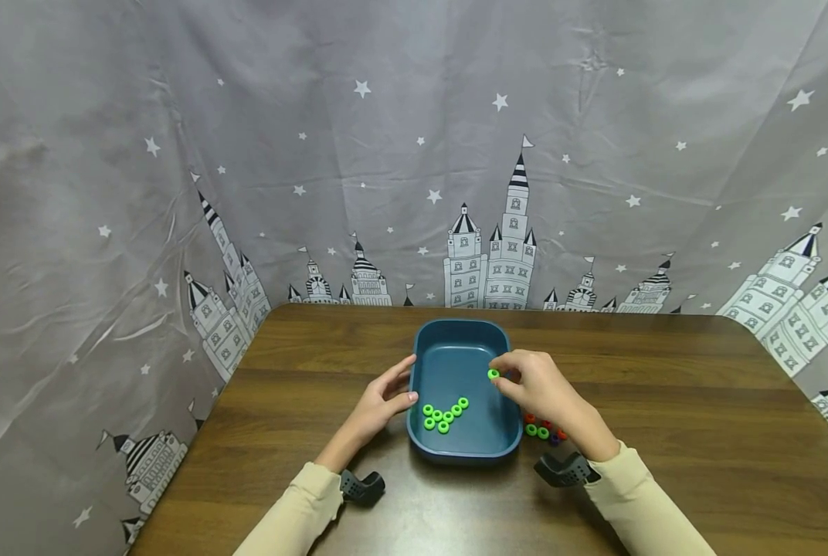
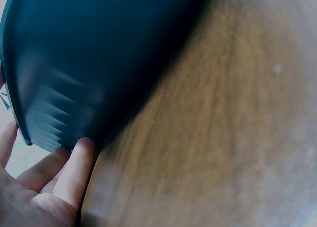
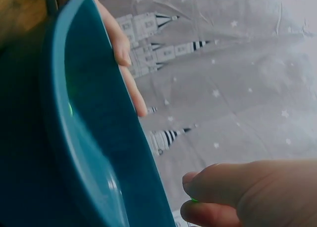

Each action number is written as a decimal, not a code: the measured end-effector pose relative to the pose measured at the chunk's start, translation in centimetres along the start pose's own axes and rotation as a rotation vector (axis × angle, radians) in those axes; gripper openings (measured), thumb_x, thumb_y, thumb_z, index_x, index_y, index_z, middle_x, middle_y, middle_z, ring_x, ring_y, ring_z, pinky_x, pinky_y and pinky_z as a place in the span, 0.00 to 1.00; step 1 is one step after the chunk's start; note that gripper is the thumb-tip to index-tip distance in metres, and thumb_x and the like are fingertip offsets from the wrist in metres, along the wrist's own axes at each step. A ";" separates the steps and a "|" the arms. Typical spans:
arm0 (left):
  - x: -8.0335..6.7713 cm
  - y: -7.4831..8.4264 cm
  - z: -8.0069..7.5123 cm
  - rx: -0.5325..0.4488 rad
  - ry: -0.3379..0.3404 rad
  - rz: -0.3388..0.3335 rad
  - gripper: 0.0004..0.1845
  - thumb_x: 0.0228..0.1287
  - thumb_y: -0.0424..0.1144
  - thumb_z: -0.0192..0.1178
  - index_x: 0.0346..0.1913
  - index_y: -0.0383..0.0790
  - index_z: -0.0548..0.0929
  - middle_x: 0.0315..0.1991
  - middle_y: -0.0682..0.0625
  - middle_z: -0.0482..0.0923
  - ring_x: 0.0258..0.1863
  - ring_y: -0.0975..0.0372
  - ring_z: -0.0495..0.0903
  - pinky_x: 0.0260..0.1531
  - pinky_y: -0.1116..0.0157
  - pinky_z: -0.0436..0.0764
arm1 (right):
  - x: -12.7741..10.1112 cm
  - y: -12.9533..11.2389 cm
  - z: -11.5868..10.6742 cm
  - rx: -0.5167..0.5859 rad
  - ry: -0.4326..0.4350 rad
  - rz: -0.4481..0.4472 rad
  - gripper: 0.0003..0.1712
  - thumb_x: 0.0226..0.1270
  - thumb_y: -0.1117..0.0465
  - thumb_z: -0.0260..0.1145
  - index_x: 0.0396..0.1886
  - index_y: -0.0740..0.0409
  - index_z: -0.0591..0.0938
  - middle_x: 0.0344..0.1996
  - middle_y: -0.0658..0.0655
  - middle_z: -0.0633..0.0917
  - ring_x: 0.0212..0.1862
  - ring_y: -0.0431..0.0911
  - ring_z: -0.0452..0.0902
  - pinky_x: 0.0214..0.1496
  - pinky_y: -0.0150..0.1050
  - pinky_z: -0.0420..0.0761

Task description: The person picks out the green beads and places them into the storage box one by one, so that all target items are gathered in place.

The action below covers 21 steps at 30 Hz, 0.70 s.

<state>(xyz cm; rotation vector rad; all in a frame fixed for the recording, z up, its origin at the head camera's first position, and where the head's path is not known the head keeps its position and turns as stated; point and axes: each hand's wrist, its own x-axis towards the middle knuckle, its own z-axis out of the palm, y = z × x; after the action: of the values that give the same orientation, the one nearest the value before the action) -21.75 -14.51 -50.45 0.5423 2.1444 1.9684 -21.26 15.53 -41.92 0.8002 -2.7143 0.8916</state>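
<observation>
A dark teal plastic bin [image 1: 464, 446] stands on the table, with several bright green rings [image 1: 444, 427] on its floor toward the front left. My right hand [image 1: 535, 384] is over the bin's right side and pinches one green ring [image 1: 493, 374] between thumb and fingertips. In the right wrist view only a green sliver [image 3: 194, 200] of that ring peeks out between the fingers. My left hand [image 1: 379, 401] rests against the bin's left side, thumb and forefinger at the rim. Its other fingers [image 2: 74, 175] lie extended along the outer wall in the left wrist view.
Beside the bin's right wall, partly under my right forearm, lie loose rings: green ones [image 1: 531, 430], red ones [image 1: 562, 435] and a purple one [image 1: 554, 439]. The brown wooden table [image 1: 664, 386] reaches back to a grey curtain [image 1: 400, 154] printed with castles and stars.
</observation>
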 end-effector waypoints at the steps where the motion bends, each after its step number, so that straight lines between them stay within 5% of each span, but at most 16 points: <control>1: 0.0 0.0 0.0 0.001 -0.001 0.001 0.36 0.72 0.33 0.59 0.80 0.39 0.60 0.74 0.27 0.64 0.69 0.35 0.71 0.59 0.56 0.83 | 0.1 -0.2 0.2 -0.001 -0.005 -0.008 0.10 0.64 0.66 0.71 0.44 0.65 0.89 0.38 0.57 0.90 0.31 0.38 0.78 0.32 0.29 0.80; 21: 0.0 0.1 0.1 0.000 -0.002 0.008 0.37 0.71 0.30 0.59 0.79 0.36 0.59 0.72 0.25 0.65 0.69 0.34 0.71 0.58 0.63 0.83 | 0.3 -2.0 3.7 0.003 -0.153 -0.163 0.07 0.61 0.67 0.72 0.39 0.61 0.89 0.33 0.53 0.90 0.32 0.42 0.83 0.34 0.30 0.81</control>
<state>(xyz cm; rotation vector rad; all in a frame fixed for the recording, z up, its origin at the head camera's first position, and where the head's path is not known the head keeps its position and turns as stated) -21.72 -14.39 -50.33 0.5543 2.1447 1.9706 -20.43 11.82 -43.79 1.1149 -2.7259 0.8302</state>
